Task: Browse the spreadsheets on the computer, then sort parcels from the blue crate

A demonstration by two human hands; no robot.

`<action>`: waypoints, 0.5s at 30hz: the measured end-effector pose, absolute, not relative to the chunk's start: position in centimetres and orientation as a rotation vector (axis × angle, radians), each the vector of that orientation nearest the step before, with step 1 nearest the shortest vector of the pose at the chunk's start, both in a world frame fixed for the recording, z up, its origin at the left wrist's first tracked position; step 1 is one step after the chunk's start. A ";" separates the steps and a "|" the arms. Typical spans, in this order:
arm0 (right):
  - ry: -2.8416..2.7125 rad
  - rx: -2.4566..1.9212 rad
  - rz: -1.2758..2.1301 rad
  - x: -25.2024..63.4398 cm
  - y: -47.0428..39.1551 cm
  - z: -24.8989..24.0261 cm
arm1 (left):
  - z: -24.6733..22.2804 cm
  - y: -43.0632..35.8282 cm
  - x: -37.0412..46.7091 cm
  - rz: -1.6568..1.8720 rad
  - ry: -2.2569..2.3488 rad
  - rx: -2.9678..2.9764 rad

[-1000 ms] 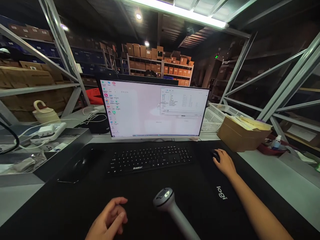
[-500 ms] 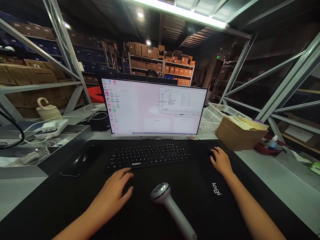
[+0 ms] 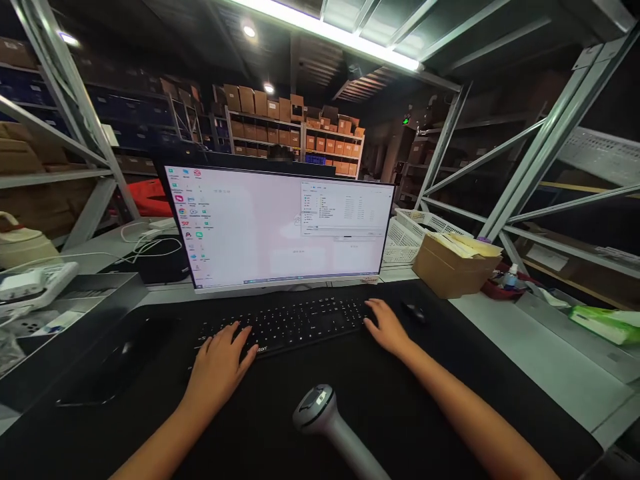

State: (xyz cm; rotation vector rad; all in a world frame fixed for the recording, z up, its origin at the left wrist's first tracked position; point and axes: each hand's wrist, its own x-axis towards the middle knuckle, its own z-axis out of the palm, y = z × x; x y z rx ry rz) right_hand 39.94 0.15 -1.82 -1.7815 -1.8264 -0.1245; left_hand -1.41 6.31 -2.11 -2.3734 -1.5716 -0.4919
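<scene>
My left hand (image 3: 220, 360) lies over the left end of the black keyboard (image 3: 295, 327), fingers spread on the keys and holding nothing. At the keyboard's right end is my right hand (image 3: 386, 327), fingers apart, its fingertips at the last keys. The black mouse (image 3: 414, 312) rests on the dark desk mat just right of that hand, apart from it. A grey barcode scanner (image 3: 333, 427) lies on the mat between my forearms. Behind the keyboard, the monitor (image 3: 260, 233) shows desktop icons and a file window.
A glossy black slab-like thing (image 3: 115, 363) lies left of the keyboard. Further left stands a grey tray (image 3: 120, 287) with cables and a power strip. To the right are a cardboard box (image 3: 450, 270) of papers, white baskets (image 3: 403, 243) and a spray bottle (image 3: 511, 275). Metal racks flank the desk.
My right hand has left the mouse and moved left to the keyboard's right end. My left hand has moved up from the mat onto the keys. The view has turned slightly right.
</scene>
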 end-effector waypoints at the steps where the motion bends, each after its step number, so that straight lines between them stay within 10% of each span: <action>1: -1.831 -1.777 -0.095 38.7 0.8 -2.0 | -2.3 6.2 -1.5 -0.488 -1.566 -2.364; 15: -1.836 -1.768 0.065 36.8 1.7 -2.3 | -2.1 5.9 -1.3 -0.488 -1.552 -2.378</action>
